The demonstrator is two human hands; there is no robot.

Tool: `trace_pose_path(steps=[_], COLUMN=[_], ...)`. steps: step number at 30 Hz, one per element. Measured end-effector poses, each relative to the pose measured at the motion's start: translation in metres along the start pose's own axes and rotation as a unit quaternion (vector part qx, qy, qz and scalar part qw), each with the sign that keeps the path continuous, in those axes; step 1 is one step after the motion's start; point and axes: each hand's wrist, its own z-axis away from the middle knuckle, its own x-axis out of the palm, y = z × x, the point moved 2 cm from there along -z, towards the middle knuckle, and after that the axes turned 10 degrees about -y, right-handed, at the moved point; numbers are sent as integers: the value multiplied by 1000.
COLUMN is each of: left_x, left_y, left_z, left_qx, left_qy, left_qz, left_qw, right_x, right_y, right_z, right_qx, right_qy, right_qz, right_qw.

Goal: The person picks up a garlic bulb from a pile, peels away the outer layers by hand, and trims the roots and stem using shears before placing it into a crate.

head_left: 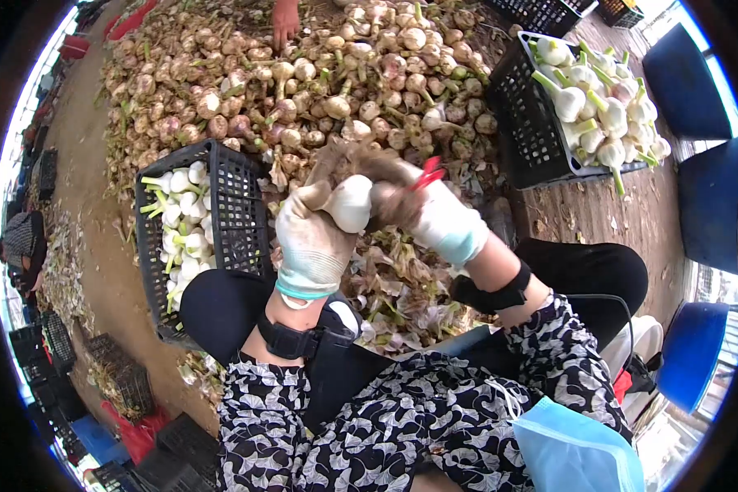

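Note:
A peeled white garlic bulb (350, 203) is held in my gloved left hand (316, 225), its fingers wrapped round it. Close against its right side is my gloved right hand (426, 205), closed round a tool with red handles (429, 173); the fingers are blurred and the tool's working end is hidden. Behind both hands spreads a heap of unpeeled garlic (303, 98). Below them lie loose skins and trimmings (402, 287) between my knees.
At left stands a black crate (239, 209) of white garlic; another heaped crate (529, 123) is at upper right. Blue barrels (693, 353) line the right side. Another person's hand (285, 23) reaches into the heap at the top. A person (23, 246) is at far left.

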Motion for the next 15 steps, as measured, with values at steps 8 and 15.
trace_pose_path(steps=[8, 15], left_x=[33, 44], left_y=[99, 90], left_z=[31, 29], left_qx=[337, 304], left_qy=[224, 343], left_qz=[-645, -778], left_qw=[648, 431], right_x=[-143, -95], right_y=[92, 203], right_z=[29, 35], right_qx=[298, 441], right_qy=[280, 29], right_qz=[271, 547], right_qw=[871, 711])
